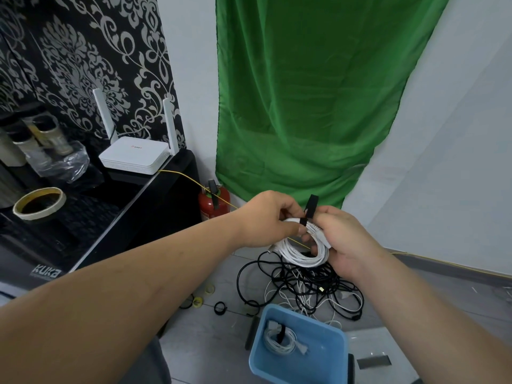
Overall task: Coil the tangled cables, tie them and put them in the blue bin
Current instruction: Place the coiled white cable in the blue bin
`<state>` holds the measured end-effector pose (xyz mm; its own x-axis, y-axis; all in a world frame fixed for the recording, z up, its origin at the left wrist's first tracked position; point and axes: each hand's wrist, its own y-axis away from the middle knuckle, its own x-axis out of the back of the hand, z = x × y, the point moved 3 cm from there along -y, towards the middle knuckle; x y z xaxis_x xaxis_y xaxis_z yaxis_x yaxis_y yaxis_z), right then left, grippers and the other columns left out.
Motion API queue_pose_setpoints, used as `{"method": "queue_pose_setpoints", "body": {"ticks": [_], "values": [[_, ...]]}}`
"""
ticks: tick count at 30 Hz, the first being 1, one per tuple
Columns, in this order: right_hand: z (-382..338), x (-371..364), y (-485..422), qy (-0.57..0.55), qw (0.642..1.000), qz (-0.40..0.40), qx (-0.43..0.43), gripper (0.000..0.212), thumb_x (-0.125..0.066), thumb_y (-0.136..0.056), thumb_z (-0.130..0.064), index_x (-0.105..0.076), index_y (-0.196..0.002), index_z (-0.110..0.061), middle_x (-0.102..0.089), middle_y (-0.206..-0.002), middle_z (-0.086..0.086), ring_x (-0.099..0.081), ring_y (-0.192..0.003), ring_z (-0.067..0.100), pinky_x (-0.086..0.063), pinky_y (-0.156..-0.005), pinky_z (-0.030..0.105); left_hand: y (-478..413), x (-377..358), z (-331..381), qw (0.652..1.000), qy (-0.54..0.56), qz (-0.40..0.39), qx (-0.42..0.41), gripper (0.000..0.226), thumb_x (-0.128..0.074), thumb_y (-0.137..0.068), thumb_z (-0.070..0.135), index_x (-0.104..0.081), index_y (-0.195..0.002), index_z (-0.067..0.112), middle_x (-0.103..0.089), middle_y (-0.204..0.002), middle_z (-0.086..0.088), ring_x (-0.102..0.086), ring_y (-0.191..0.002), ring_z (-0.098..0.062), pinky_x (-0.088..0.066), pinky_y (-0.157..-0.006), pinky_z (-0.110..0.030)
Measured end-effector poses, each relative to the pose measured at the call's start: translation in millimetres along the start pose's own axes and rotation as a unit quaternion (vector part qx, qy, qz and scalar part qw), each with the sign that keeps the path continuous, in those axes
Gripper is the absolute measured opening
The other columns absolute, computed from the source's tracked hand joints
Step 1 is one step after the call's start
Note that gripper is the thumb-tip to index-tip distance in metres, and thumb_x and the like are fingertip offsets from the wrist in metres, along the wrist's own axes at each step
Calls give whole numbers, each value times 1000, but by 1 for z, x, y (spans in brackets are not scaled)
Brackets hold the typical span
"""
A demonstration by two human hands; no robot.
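While hands [266,217] [346,241] hold coil [302,257], bin [321,358] stands well apart.

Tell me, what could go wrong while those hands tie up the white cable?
1. The black strap does not look fastened yet, and its end sticks up. If the left hand or right hand loosens, the white coil might spring open and drop onto the tangled pile below.
2. A thin yellow wire runs close by the hands and could get snagged in the loops.
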<state>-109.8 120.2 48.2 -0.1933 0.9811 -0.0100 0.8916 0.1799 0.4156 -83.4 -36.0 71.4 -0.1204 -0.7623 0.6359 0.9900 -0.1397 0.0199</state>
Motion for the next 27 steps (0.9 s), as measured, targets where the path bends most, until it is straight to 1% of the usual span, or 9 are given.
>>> {"method": "queue_pose_setpoints", "body": {"ticks": [5,8,11,14,17,19,23,25,27], "values": [[-3,0,3,-3,998,12,58,17,-69,-91,-6,-70,-78,-16,-72,-72,8,-65,-65,24,-48,-61,34,-1,4,-1,994,97,35,32,11,-89,-76,16,-81,-82,19,-76,-84,-11,-58,-64,-13,-48,-60,-28],[-7,2,3,7,997,1,78,24,-69,-90,-5,-72,-71,-19,-72,-74,10,-65,-68,26,-50,-60,34,0,6,1,988,143,42,50,12,-90,-74,12,-82,-81,18,-76,-80,-14,-56,-64,-18,-47,-61,-33],[-11,4,4,69,991,-6,118,18,-70,-89,-7,-75,-75,-17,-72,-78,12,-66,-74,26,-53,-63,34,0,7,2,984,156,53,65,13,-89,-73,5,-79,-80,11,-73,-71,-9,-55,-59,-17,-46,-59,-34],[-16,8,5,148,973,-21,177,11,-73,-87,-11,-76,-80,-19,-72,-86,18,-63,-77,26,-51,-74,41,1,8,3,981,172,53,78,20,-91,-70,6,-76,-83,6,-74,-81,-19,-57,-62,-20,-48,-61,-37],[-21,12,9,210,953,-50,214,11,-75,-86,-14,-78,-85,-25,-75,-87,13,-66,-82,34,-56,-85,49,1,9,1,978,183,52,88,26,-92,-68,3,-72,-86,4,-73,-81,-21,-57,-64,-23,-47,-62,-40],[-22,12,12,241,940,-78,228,12,-77,-86,-18,-78,-89,-29,-76,-88,8,-69,-86,33,-55,-90,54,2,10,-1,977,187,53,92,23,-89,-69,0,-73,-85,3,-71,-76,-18,-57,-64,-23,-47,-62,-40],[-22,11,17,299,909,-81,278,23,-78,-85,-14,-75,-96,-34,-76,-93,-13,-71,-89,15,-57,-87,44,2,13,-3,972,198,74,99,17,-89,-70,3,-74,-78,3,-70,-71,-15,-56,-61,-21,-45,-60,-36],[-23,10,18,309,903,-72,289,24,-81,-85,-15,-75,-95,-36,-76,-94,-17,-70,-91,8,-56,-88,39,2,13,-3,972,198,69,104,17,-90,-70,3,-75,-77,2,-69,-68,-12,-56,-60,-21,-45,-59,-33],[-22,11,17,303,906,-72,285,24,-82,-84,-14,-74,-93,-35,-77,-93,-16,-72,-91,9,-56,-90,40,2,11,-5,973,200,54,106,16,-89,-70,3,-75,-77,3,-69,-69,-15,-57,-61,-22,-45,-60,-35]]}}
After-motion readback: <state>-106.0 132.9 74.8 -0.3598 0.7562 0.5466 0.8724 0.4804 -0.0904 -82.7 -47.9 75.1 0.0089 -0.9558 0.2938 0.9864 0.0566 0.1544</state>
